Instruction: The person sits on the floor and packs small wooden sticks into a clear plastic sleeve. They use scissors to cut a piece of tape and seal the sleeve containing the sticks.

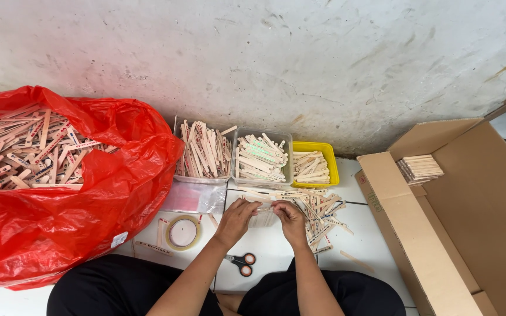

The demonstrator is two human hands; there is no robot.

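On the white tiled floor (265, 246) beside a grey wall (265, 58), loose sticks (323, 213) are lying. Left hand (236, 221) and right hand (290, 219) are pinching a stick bundle (263, 215) between them.

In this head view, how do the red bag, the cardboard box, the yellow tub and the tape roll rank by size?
Largest to smallest:
1. Red bag and cardboard box, too alike to rank; both are cut off by the frame.
2. Yellow tub
3. Tape roll

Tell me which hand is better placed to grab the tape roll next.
Left, probably. The left hand is on the side where the tape roll lies; the right hand would have to cross over. Both grip the stick bundle.
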